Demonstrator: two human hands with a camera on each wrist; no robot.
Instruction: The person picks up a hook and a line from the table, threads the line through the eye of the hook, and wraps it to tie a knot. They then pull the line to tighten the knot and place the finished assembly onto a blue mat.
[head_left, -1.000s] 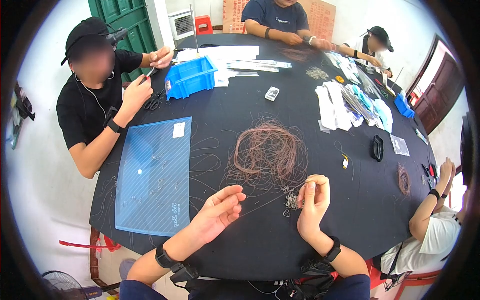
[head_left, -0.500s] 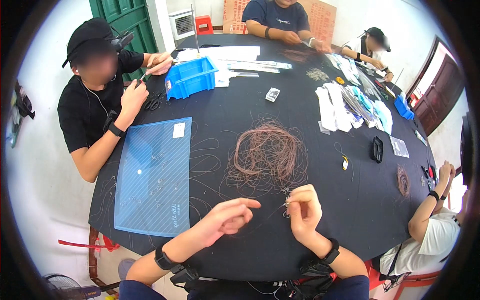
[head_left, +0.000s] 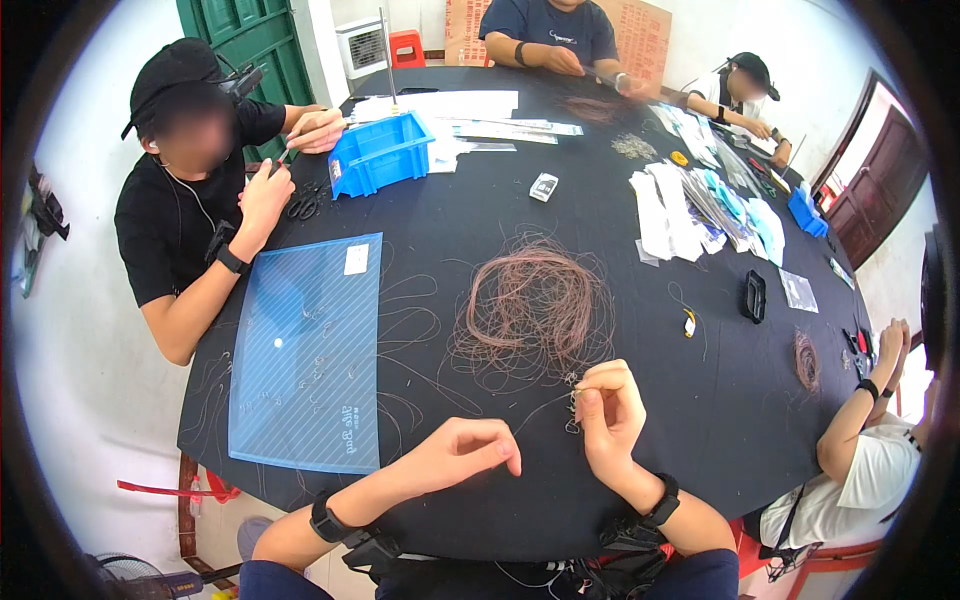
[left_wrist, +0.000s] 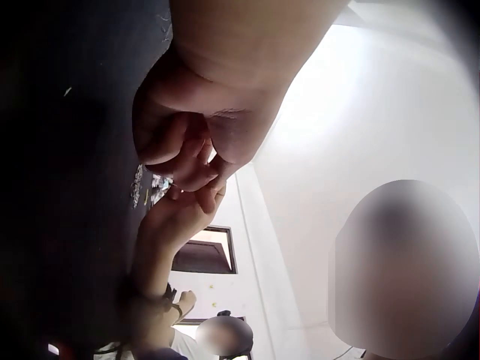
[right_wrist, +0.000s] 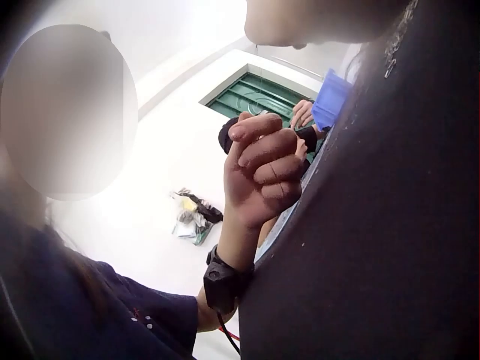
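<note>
My left hand is turned knuckles up over the near part of the table, fingers curled, thumb against the index finger. From its fingertips a thin line runs up and right to my right hand, whose thumb and index finger pinch its other end. I cannot tell what else those fingertips hold. Several small silvery metal pieces lie beside the right fingers, partly hidden by them. Beyond both hands a loose tangled coil of reddish-brown line is spread. The right wrist view shows the left hand with curled fingers.
On the left lies a blue file bag with small pieces and line ends on it. A blue bin, a small white box, white packets and a black tray stand farther off. Other people sit around the table.
My right hand has shifted left with its pinch kept. My left hand reached toward it with the index finger stretched, then turned over and curled its fingers downward.
</note>
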